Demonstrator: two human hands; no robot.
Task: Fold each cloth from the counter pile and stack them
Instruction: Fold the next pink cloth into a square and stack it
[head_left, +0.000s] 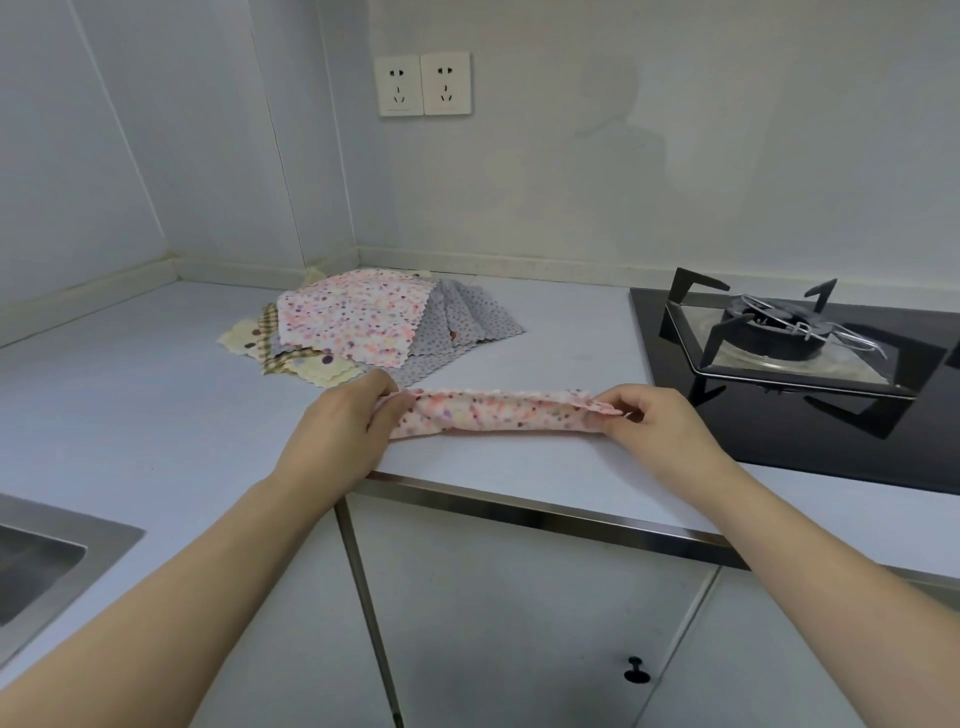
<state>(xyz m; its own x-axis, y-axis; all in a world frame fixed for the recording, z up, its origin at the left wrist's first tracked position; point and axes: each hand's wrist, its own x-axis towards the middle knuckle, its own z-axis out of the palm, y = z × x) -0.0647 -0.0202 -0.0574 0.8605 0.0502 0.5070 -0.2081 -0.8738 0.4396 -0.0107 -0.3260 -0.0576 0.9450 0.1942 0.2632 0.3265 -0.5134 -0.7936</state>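
Observation:
A pink dotted cloth (498, 413) lies folded into a long narrow strip near the counter's front edge. My left hand (345, 421) pinches its left end, and my right hand (649, 421) pinches its right end. Behind it, toward the corner, sits the pile of loose cloths (363, 327): a pink dotted cloth on top, a grey dotted one (467, 325) spread to the right, and cream cloths with brown dots (291, 358) sticking out at the left.
A black gas hob (795, 343) with a metal pan support fills the counter's right side. A steel sink (47, 561) is at the lower left. The white counter (130, 405) ends in a metal-trimmed front edge above cabinet doors. Two wall sockets (425, 83) sit above.

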